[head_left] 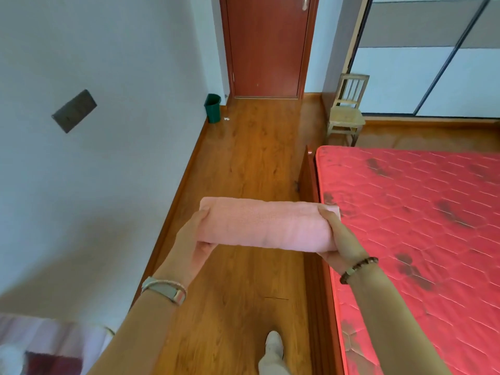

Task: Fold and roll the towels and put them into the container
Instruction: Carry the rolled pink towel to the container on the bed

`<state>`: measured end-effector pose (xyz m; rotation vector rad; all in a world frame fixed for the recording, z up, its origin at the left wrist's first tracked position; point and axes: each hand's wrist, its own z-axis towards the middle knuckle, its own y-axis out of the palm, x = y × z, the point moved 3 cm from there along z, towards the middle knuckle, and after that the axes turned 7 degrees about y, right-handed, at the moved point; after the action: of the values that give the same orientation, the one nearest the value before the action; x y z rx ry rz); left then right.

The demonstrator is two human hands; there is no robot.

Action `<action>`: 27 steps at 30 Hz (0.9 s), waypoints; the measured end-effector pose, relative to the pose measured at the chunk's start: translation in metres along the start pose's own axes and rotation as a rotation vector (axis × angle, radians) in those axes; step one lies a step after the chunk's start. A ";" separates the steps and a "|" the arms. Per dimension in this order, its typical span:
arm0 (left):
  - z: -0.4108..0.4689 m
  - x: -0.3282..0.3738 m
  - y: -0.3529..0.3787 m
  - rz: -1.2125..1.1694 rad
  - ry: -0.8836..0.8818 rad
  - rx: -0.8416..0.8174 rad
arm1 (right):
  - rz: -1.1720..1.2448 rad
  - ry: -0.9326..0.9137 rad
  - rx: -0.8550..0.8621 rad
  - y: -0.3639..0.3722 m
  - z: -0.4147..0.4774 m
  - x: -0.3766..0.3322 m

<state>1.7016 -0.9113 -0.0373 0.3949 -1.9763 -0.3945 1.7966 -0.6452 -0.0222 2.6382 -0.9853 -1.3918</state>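
Observation:
A pink towel (266, 225), rolled into a thick cylinder, hangs level in the air over the wooden floor beside the bed. My left hand (192, 241) grips its left end, with fingers over the top and thumb below. At the opposite end my right hand (341, 239) is wrapped round the roll in the same way. No towel container shows clearly; a blurred pale and dark red shape (40, 355) sits at the bottom left corner, and I cannot tell what it is.
A red quilted mattress (422, 226) in a wooden bed frame (315, 255) fills the right side. The wood floor (243, 163) runs ahead to a brown door (267, 47). A green bin (213, 108) stands by the left wall, a small wooden chair (347, 115) near the wardrobe.

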 end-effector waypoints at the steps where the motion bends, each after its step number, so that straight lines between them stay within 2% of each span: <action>1: 0.006 0.006 0.012 0.001 0.009 -0.026 | 0.002 -0.002 0.000 0.000 0.011 -0.010; 5: 0.037 0.017 0.043 0.065 0.086 -0.063 | 0.026 -0.008 -0.014 0.002 0.044 -0.050; 17: 0.147 0.031 0.107 0.039 -0.009 -0.133 | 0.094 0.014 0.013 0.001 0.133 -0.120; 27: 0.298 0.073 0.146 0.008 -0.028 -0.129 | 0.107 -0.011 0.024 0.053 0.239 -0.194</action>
<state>1.3873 -0.7830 -0.0370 0.3014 -1.9664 -0.5216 1.5114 -0.5192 -0.0081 2.5543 -1.1328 -1.3823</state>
